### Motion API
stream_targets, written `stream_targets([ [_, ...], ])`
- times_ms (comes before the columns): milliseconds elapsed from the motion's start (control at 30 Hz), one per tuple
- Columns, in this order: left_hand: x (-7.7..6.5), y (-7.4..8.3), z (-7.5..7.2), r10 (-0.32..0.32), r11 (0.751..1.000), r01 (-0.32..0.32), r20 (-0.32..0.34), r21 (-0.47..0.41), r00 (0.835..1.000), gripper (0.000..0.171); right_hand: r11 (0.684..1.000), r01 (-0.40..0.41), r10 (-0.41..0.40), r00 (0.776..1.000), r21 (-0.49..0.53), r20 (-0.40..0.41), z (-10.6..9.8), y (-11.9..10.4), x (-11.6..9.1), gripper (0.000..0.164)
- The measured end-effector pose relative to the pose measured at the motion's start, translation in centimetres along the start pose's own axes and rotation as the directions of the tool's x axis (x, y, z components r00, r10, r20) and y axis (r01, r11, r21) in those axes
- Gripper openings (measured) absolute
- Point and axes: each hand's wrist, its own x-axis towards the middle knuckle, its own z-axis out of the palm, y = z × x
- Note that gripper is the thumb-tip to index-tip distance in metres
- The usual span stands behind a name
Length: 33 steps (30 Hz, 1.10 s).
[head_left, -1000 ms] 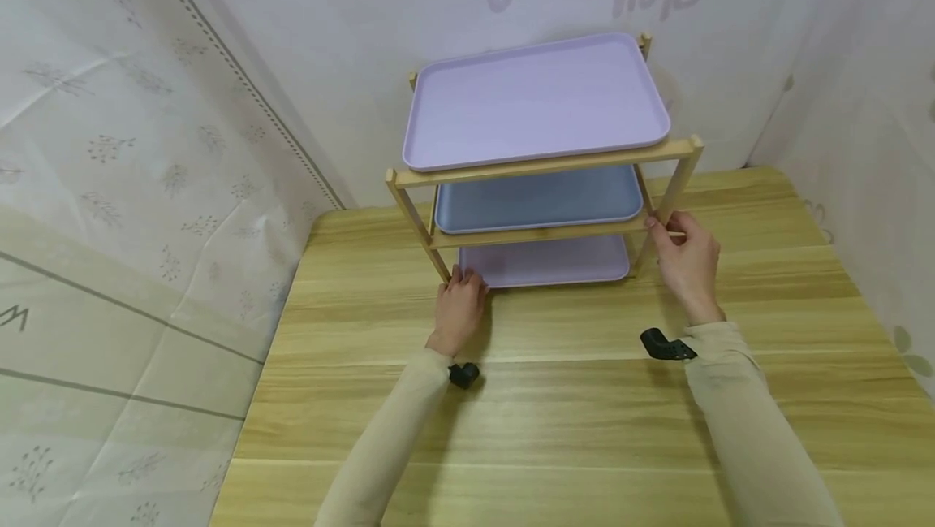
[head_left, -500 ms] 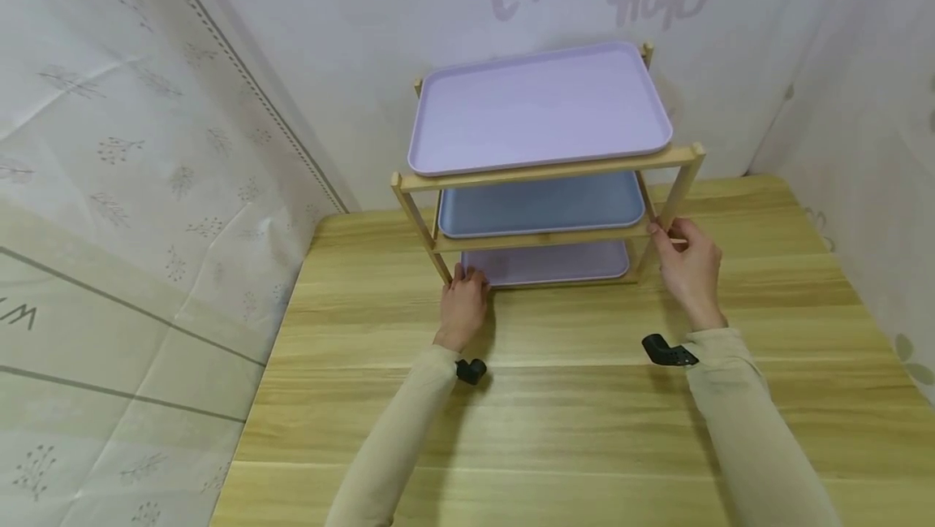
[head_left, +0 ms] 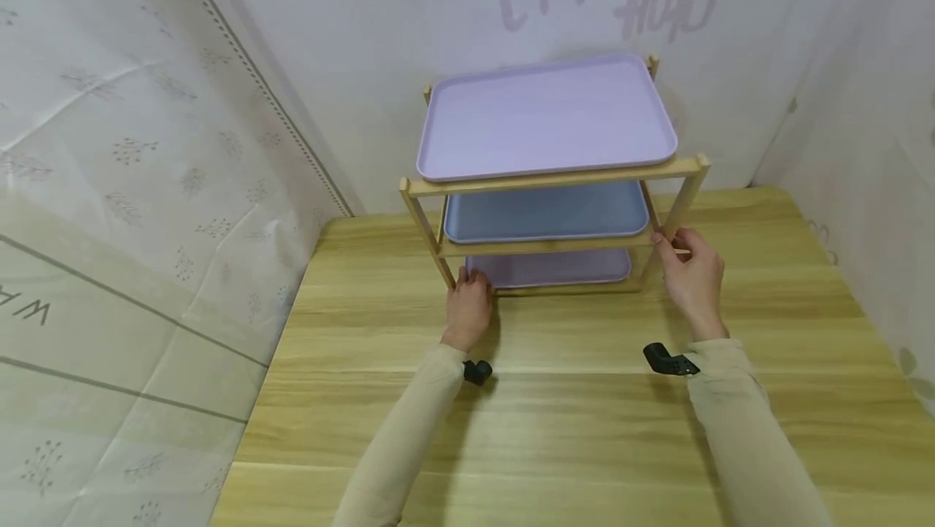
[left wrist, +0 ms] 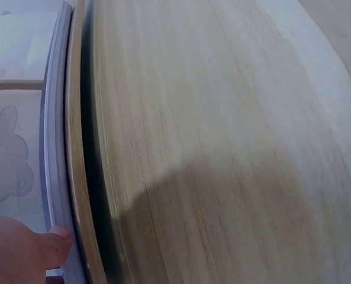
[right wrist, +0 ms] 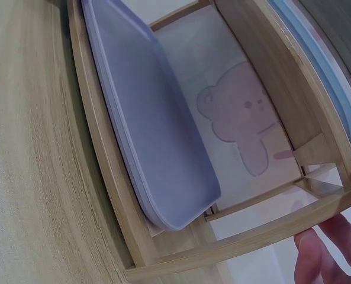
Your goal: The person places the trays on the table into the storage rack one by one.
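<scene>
A wooden three-tier rack [head_left: 555, 247] stands on the table against the back wall. It bears a lilac tray [head_left: 548, 117] on top, a blue tray [head_left: 548, 210] in the middle and a second lilac tray [head_left: 555, 267] at the bottom. My left hand [head_left: 470, 308] is at the bottom tray's front left corner, pinching its rim; the left wrist view has a digit on that rim, and the other fingers are partly hidden. With thumb and fingers, my right hand [head_left: 692, 275] grips the rack's front right post by the middle shelf.
The wooden table [head_left: 570, 429] extends in front of the rack and to both sides. Printed fabric walls [head_left: 146, 186] enclose it at the left, back and right. A black wrist device [head_left: 668, 360] sticks out from each sleeve.
The bottom tray has slid slightly back, so more of the rack's bottom rail shows in front of it. Both hands keep their places at the rack; the head view has tilted up a little.
</scene>
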Motion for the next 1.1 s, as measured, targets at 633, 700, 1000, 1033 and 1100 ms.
stream_targets([
  [633, -0.2, -0.9, -0.4, 0.08, 0.995, -0.081, -0.02, -0.065, 0.997, 0.014, 1.0, 0.026, -0.026, 1.0, 0.002, -0.008, -0.1, -0.1, 0.0, 0.034],
  [700, -0.5, -1.2, -0.6, 0.102, 0.99, -0.104, -0.027, -0.091, 0.994, 0.015, 0.999, 0.029, -0.029, 1.0, -0.013, 0.008, -0.4, -0.2, 0.1, 0.035],
  [1000, -2.5, -3.4, -5.4, 0.308, 0.942, -0.313, -0.059, -0.124, 0.95, 0.013, 0.965, 0.182, -0.124, 0.95, -0.187, 0.286, -3.7, -0.4, 0.9, 0.039],
  [1033, -2.6, -3.9, -6.2, 0.323, 0.938, -0.328, -0.062, -0.112, 0.944, 0.011, 0.952, 0.214, -0.134, 0.934, -0.22, 0.332, -4.1, -0.6, 1.1, 0.039],
  [1100, -2.6, -5.0, -8.0, 0.337, 0.937, -0.341, -0.067, -0.072, 0.939, 0.013, 0.917, 0.28, -0.143, 0.896, -0.285, 0.42, -5.1, -1.1, 1.5, 0.041],
])
